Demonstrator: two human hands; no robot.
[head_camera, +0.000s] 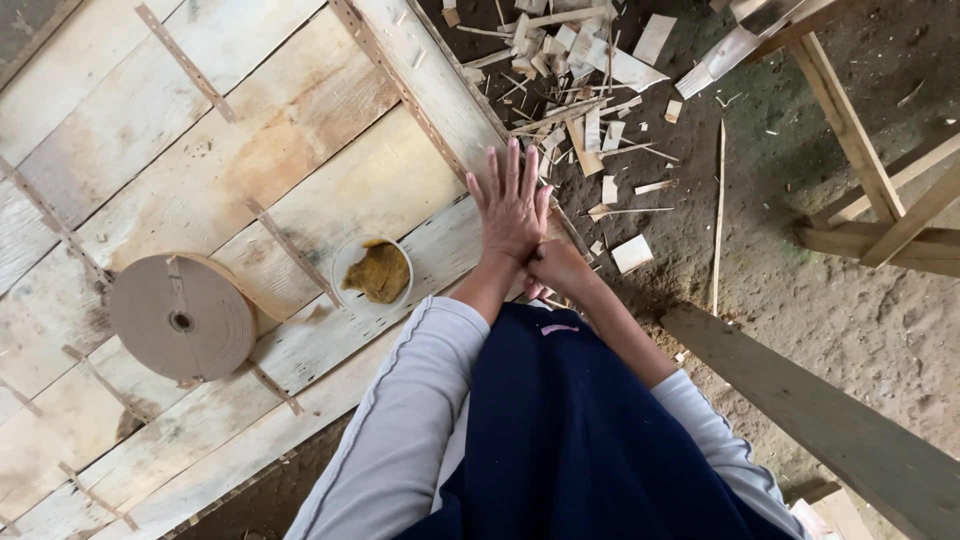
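Note:
My left hand (512, 200) lies flat with fingers spread on the right edge of a large panel of pale wooden veneer sheets (250, 160) joined by strips of brown tape. My right hand (556, 266) is curled just below it, near my left wrist at the panel's edge; whether it holds anything is hidden. A white bowl of brownish-yellow glue (374, 272) sits on the panel to the left of my hands. Further left lies a big roll of brown paper tape (182, 318).
Wood scraps and splinters (580, 70) litter the dirt floor beyond the panel. A wooden frame (880, 200) stands at the right, and a thick plank (830, 420) slants across the lower right. My dark blue clothing and grey sleeves fill the bottom centre.

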